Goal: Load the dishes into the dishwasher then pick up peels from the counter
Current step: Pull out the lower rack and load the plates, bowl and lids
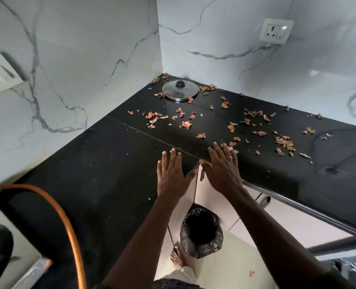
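Observation:
Several reddish-brown onion peels point(186, 124) lie scattered over the black counter point(102, 163), from the corner out to a denser heap of peels point(284, 143) at the right. My left hand point(172, 174) hovers flat, fingers straight, over the counter's inner corner edge. Beside it, my right hand point(223, 170), a ring on one finger, is stretched out with its fingertips at the nearest peels point(232, 143). Neither hand holds anything. No dishwasher is in view.
A glass pot lid point(180, 89) with a black knob lies in the far corner among peels. A bin lined with a black bag point(201, 232) stands on the floor below the counter edge, by my foot. An orange hose point(68, 226) crosses the left counter. One peel point(251, 273) lies on the floor.

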### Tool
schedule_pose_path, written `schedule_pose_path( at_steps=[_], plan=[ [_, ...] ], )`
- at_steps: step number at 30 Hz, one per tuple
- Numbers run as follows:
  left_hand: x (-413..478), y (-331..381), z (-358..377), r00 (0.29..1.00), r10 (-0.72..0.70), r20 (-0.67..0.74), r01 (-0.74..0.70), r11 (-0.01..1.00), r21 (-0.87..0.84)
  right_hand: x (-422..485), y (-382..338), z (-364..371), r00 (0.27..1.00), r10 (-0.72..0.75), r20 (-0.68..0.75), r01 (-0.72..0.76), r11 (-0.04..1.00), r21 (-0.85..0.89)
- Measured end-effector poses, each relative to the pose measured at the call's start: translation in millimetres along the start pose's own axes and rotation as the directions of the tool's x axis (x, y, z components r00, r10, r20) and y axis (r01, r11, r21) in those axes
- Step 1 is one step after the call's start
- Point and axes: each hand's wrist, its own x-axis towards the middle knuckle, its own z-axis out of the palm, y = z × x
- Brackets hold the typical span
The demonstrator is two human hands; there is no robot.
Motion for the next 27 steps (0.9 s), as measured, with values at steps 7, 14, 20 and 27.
schedule_pose_path(
  at_steps=[7, 14, 20, 27],
  plan=[
    [81, -20, -2, 0.998, -0.015, 0.066, 0.014, 1.000, 0.025, 77, -4, 8, 0.998, 0.002, 0.060, -0.002, 1.000, -0.004],
    [154, -44, 2, 0.993, 0.020, 0.112, -0.027, 0.998, 0.058, 146, -2, 29, 0.994, 0.062, 0.093, -0.064, 0.998, 0.019],
    [202, -61, 2, 0.989, 0.013, 0.148, -0.026, 0.996, 0.087, 188, -2, 43, 0.985, 0.075, 0.154, -0.077, 0.997, 0.003],
    [253, -73, -4, 0.988, -0.030, 0.153, 0.011, 0.992, 0.123, 254, 1, 50, 0.983, 0.027, 0.180, -0.031, 0.999, 0.017]
  ],
)
